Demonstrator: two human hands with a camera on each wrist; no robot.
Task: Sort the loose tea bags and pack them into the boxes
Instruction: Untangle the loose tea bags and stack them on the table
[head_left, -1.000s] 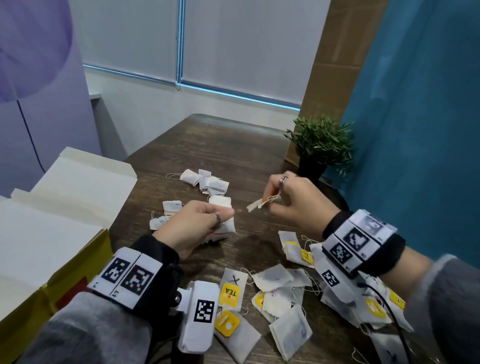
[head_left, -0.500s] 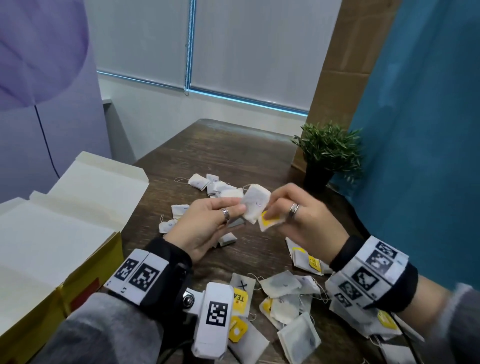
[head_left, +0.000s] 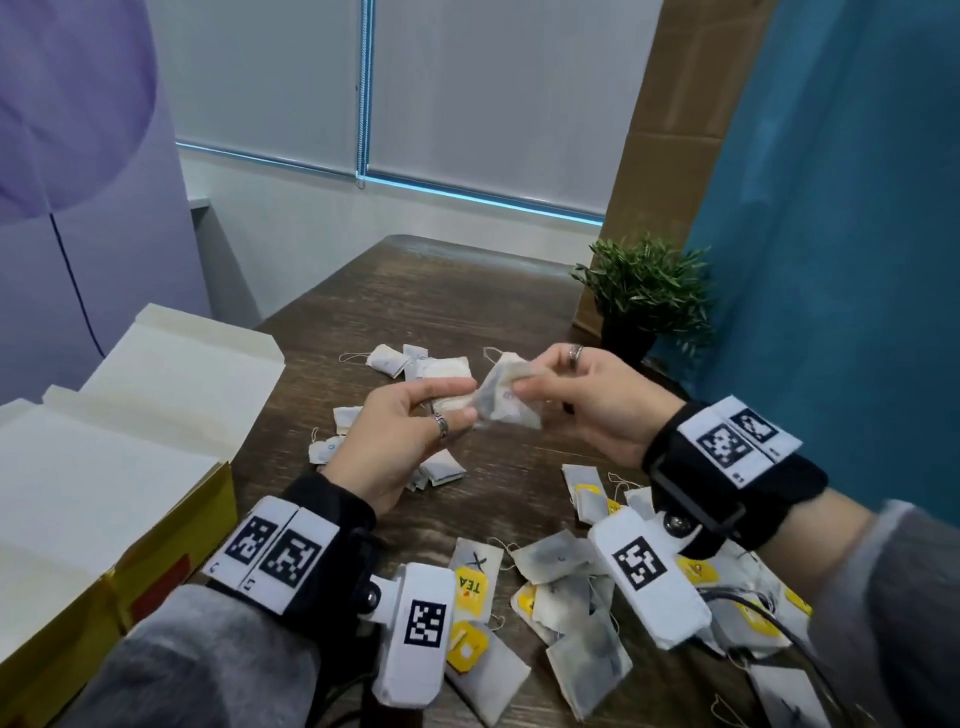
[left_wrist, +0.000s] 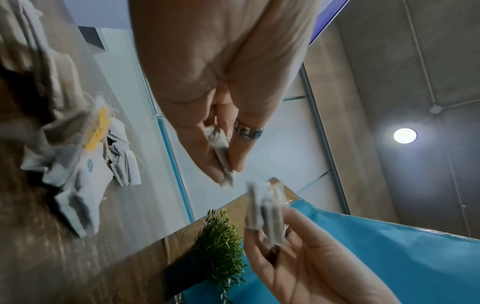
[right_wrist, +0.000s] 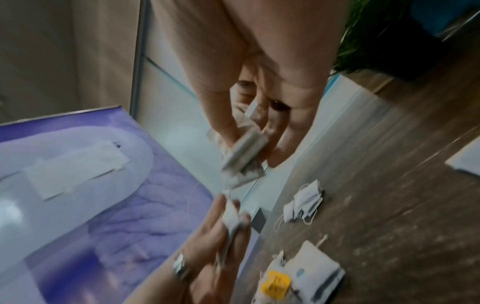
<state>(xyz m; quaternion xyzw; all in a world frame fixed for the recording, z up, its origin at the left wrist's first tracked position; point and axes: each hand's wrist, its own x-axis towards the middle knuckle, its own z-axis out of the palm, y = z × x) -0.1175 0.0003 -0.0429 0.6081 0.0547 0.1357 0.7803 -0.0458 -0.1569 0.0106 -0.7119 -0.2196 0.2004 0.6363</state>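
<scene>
Head view: both hands are hovering over the wooden table (head_left: 415, 291), raised off it, nearly meeting at centre frame. Left hand (head_left: 410, 441) is pinching a small stack of tea bags (head_left: 457, 405) between thumb and fingers; the left wrist view is showing the same stack (left_wrist: 221, 152) edge-on, thumb on one side, ringed finger on the other. Right hand (head_left: 597, 400) is pinching a couple of crumpled tea bags (head_left: 506, 400) by thumb and fingertips, just beside the left hand's stack; whether the two bundles are touching I cannot tell. Right wrist view is blurred but is showing that bundle (right_wrist: 244, 152) gripped at the fingertips. Loose bags are lying in groups: a white pile (head_left: 410, 361) at 12 o'clock from the hands, a few (head_left: 337, 431) at 9 o'clock of the left hand, a folded set (head_left: 441, 470) right under it, and a big yellow-tag heap (head_left: 582, 623) at 6 o'clock, partly hidden by the wrist rigs. Open yellow box (head_left: 171, 545) with cream flaps is sitting at 8 o'clock, at the table's left edge. Potted plant (head_left: 644, 291) is standing at 1 o'clock, against the teal wall.
</scene>
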